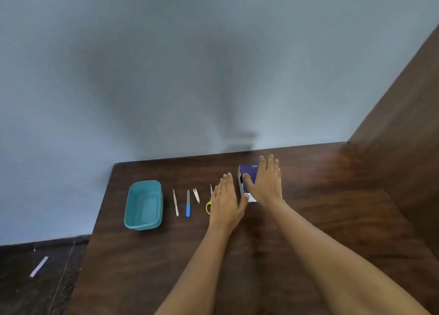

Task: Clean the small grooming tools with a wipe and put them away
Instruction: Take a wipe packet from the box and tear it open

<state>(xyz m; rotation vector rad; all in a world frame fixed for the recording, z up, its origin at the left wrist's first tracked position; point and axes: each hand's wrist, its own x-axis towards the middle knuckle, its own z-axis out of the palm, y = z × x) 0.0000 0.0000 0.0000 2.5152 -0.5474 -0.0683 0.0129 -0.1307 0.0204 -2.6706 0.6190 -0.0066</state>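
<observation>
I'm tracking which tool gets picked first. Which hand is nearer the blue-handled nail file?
Left. The left hand is just right of the blue-handled nail file, over the yellow-handled scissors; the right hand lies farther right, on the purple box.

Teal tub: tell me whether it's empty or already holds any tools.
Empty. The teal tub shows only its bare floor; the stick, file, nail clipper and scissors lie on the table beside it.
</observation>
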